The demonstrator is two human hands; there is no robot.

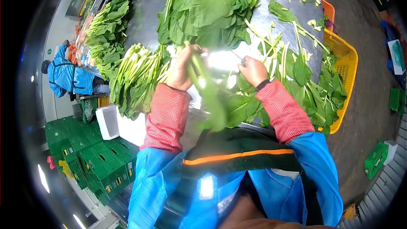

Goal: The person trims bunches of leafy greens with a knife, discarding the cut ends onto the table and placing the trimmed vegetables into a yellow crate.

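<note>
My left hand is closed round the pale stems of a leafy green stalk, whose blurred leaves hang toward my apron. To its right, my right hand grips a small knife with a thin blade pointing up and left. Beyond both hands lies a large heap of leafy greens on the metal table. More bundled greens sit left of my left hand. Loose leaves and cut stems are scattered right of my right hand.
A yellow basket full of greens stands at the table's right edge, with an orange one behind. Green crates and a white foam box are at lower left. A person in blue stands at far left.
</note>
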